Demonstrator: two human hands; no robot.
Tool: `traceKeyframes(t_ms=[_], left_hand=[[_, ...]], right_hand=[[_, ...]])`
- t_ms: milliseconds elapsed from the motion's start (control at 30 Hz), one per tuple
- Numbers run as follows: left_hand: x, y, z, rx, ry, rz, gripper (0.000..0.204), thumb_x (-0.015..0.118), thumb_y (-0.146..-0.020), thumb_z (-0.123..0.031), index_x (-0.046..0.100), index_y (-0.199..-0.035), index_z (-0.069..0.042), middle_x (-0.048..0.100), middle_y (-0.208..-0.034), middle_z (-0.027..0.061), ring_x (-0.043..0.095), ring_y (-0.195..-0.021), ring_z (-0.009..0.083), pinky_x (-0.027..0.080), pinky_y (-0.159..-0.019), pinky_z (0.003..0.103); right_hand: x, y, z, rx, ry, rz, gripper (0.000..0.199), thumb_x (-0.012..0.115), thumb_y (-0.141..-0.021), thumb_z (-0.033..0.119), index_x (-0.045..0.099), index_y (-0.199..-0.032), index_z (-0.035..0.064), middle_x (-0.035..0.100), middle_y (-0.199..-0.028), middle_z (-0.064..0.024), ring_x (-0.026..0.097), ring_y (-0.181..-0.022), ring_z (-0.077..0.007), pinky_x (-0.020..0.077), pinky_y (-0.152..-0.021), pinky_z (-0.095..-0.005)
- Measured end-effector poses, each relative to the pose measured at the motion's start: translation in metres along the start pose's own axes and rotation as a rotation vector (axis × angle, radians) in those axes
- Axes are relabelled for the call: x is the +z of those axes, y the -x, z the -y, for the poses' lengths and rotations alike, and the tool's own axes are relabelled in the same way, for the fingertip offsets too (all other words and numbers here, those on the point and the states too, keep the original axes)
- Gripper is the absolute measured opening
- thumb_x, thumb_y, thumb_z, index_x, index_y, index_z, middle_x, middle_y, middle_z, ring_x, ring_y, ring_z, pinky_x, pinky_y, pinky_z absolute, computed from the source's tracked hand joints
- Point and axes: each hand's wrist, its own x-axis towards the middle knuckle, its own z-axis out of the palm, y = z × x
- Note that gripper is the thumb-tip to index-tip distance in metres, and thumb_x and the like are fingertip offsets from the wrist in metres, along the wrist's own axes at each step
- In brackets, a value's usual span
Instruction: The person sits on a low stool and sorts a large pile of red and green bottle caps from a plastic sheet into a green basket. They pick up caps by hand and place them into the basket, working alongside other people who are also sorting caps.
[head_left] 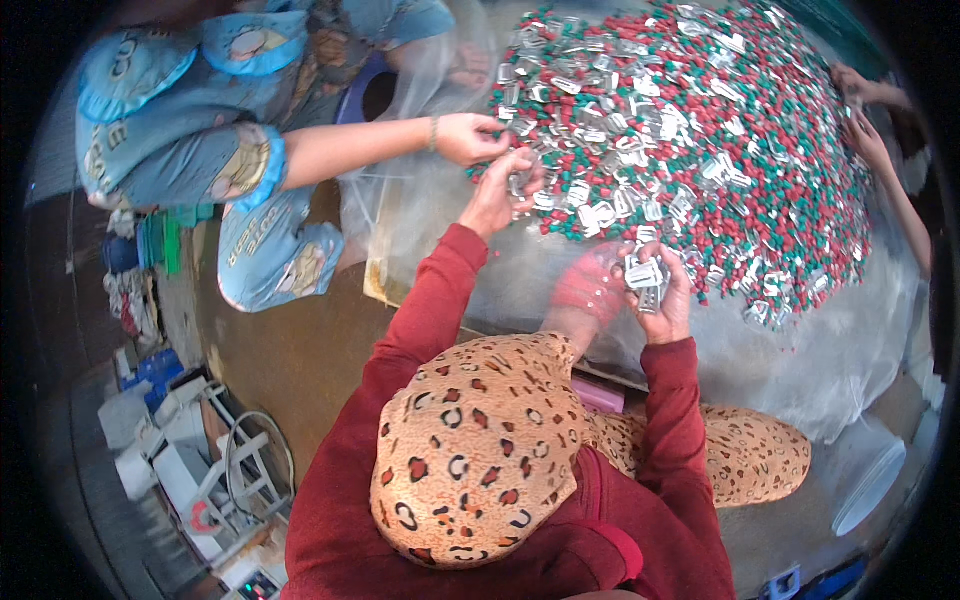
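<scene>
A broad heap of small red and green pieces [740, 215] covers the work surface, with many clear plastic pieces [598, 216] marked in white scattered through it. At the heap's left edge my left hand [488, 200] has its fingers curled round what looks like one clear plastic piece [519, 182]. My right hand [668, 310], at the heap's near edge, is closed around several clear plastic pieces [645, 275] with white parts. Both of my arms wear maroon sleeves. The exact kind of these small pieces is too small to tell.
A co-worker in blue patterned clothes reaches in from the left; that hand [470, 138] is just beyond mine. Another person's hands [862, 115] touch the heap's right edge. Clear plastic sheeting [800, 360] lies under the heap. A pale tub [868, 480] stands at right.
</scene>
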Motion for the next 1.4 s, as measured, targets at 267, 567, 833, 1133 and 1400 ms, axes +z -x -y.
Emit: traceKeyframes(t_ms=[267,567,833,1133,1400], left_hand=[[0.028,-0.017,-0.031,0.048,0.074,0.035,0.027,0.057,-0.086,-0.035,0.053,-0.082,-0.009,0.053,-0.08,0.0033,0.043,-0.058,0.0086,0.027,-0.038,0.017],[0.0,-0.036,-0.003,0.622,-1.814,-0.504,0.023,0.064,-0.073,-0.015,0.058,-0.092,-0.004,0.06,-0.089,0.0182,0.062,-0.078,0.0347,0.051,-0.07,0.045],[0.017,-0.03,-0.03,0.537,-1.469,-0.292,0.03,0.062,-0.082,-0.032,0.062,-0.081,-0.002,0.06,-0.07,0.0096,0.056,-0.067,0.0204,0.043,-0.061,0.036],[0.169,0.007,-0.021,1.164,-1.214,0.217,0.011,0.062,-0.068,-0.006,0.056,-0.076,-0.002,0.052,-0.077,0.011,0.054,-0.07,0.0274,0.044,-0.061,0.036],[0.164,-0.008,0.015,1.213,-1.54,0.387,0.035,0.064,-0.068,-0.019,0.056,-0.1,-0.007,0.053,-0.103,0.0078,0.049,-0.105,0.0271,0.028,-0.101,0.051]], right_hand=[[-0.005,-0.003,-0.002,0.045,-0.035,-0.071,0.027,0.05,-0.091,0.029,0.045,-0.077,0.0062,0.055,-0.098,-0.0142,0.06,-0.082,-0.0284,0.0509,-0.037,-0.0252],[-0.015,-0.002,-0.002,0.068,-0.241,0.006,0.025,0.047,-0.092,0.029,0.049,-0.084,0.0053,0.047,-0.104,-0.0136,0.05,-0.09,-0.0288,0.0529,-0.042,-0.0271],[-0.015,-0.004,0.002,-0.062,-0.094,0.006,0.04,0.042,-0.092,0.034,0.051,-0.119,0.0057,0.053,-0.12,-0.0201,0.057,-0.102,-0.0353,0.0547,-0.072,-0.0528],[0.027,-0.069,0.001,-0.093,-0.485,0.184,0.036,0.047,-0.092,0.032,0.054,-0.119,0.0097,0.058,-0.117,-0.0064,0.055,-0.106,-0.0187,0.0453,-0.09,-0.0389],[0.01,-0.084,0.011,-0.583,-0.186,0.019,0.026,0.041,-0.093,0.024,0.052,-0.11,0.0071,0.056,-0.107,-0.0089,0.054,-0.102,-0.0218,0.0442,-0.091,-0.0388]])
